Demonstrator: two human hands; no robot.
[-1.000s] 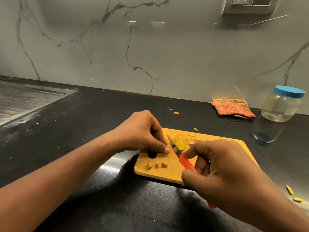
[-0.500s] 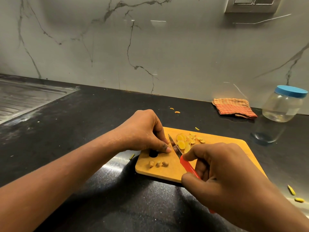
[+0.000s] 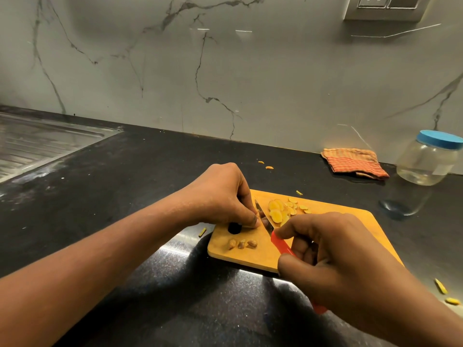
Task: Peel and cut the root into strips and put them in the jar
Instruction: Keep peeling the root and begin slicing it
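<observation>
Root: a small stub of root (image 3: 256, 215), mostly hidden under the fingertips of the left hand (image 3: 220, 196), at the near-left of the cutting board (image 3: 350, 226) and right beside the blade.
Left hand: curled, fingertips pinching the stub down onto the board.
Right hand (image 3: 335, 259): wrapped round the red handle of the knife (image 3: 265, 221), forefinger stretched toward the blade.
Slices (image 3: 278, 212): a pale yellow heap just beyond the blade.
Trimmings (image 3: 241, 244): three brownish bits near the board's front edge.
Handling: likely light, firm and a little slick where cut. The stub leaves little to hold, so hold it at the end away from the blade.
Jar (image 3: 426, 161): clear, blue lid on, at the desk's far right, well apart from the board.
Surface: dark glossy desk (image 3: 125, 184) with scattered scraps, a striped cloth (image 3: 353, 162) by the back edge, and a steel draining board (image 3: 37, 144) far left.
Room: a marble-veined wall with a socket plate (image 3: 383, 6) high on the right.
</observation>
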